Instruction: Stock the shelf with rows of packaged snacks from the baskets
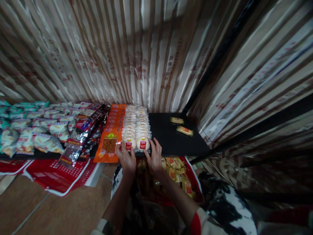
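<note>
Two rows of round white crackers in clear wrappers stand side by side on a black shelf (163,140). The left cracker row (130,129) and the right cracker row (142,129) end in front packets with red labels. My left hand (127,160) is at the front of the left row, its fingers apart and touching the front packet. My right hand (155,158) has its fingers spread against the front right side of the right row, thumb low by the front packet. Orange snack bags (107,147) printed with brown sticks lie left of the crackers.
Two small yellow packets, a back one (177,120) and a front one (185,131), lie to the right. Dark red packs (81,137) and white snack bags (46,140) fill the left. Below is a red basket (199,186) of yellow packets. Corrugated sheeting (137,58) stands behind.
</note>
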The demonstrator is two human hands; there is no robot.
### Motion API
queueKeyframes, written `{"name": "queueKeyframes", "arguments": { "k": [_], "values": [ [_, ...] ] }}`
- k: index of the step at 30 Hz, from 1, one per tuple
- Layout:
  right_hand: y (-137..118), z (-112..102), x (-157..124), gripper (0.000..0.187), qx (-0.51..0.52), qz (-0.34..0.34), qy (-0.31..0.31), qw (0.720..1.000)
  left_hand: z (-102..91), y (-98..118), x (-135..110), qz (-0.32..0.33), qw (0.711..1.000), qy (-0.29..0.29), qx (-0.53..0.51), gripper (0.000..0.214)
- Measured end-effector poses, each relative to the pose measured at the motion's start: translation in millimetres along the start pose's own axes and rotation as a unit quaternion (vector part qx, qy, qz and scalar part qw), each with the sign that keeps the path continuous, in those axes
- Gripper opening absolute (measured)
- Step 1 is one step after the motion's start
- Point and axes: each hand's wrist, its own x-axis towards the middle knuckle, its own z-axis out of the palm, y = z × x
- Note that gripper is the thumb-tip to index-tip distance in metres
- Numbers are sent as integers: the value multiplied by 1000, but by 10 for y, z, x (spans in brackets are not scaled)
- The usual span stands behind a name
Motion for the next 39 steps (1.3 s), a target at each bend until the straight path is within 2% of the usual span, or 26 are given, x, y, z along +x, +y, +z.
{"name": "queueKeyframes", "arguments": {
  "k": [5,10,14,17,19,22,25,28,31,33,36,39],
  "values": [
    [-27,9,-4,31,-1,3,-8,1000,-7,9,10,-3,1000,-4,15,32],
    [-58,6,12,28,5,-1,-12,1000,-39,12,30,28,999,-8,45,26],
    [-42,-118,-103,29,27,-8,-7,1000,-106,33,11,55,997,4,51,25],
    [74,-250,-272,28,40,-1,5,999,-165,32,-31,97,994,-14,39,23],
    [223,-349,-411,26,35,23,25,999,-207,14,-71,143,988,-46,23,23],
    [526,-518,-605,25,-14,99,28,995,-262,-13,-146,205,973,-104,10,23],
    [819,-677,-696,26,-87,170,-12,981,-273,25,-241,245,954,-174,11,24],
    [1005,-758,-653,29,-127,192,-73,970,-223,150,-375,261,922,-286,22,25],
    [1095,-737,-563,33,-170,192,-127,958,-138,300,-542,247,871,-424,26,25],
    [1136,-692,-533,35,-197,183,-152,951,-86,371,-645,211,848,-485,27,23],
    [1198,-645,-549,32,-213,161,-170,949,-53,411,-743,161,835,-526,32,20],
    [1250,-672,-580,32,-189,156,-166,955,-81,401,-774,150,831,-535,39,22]
  ]
}}
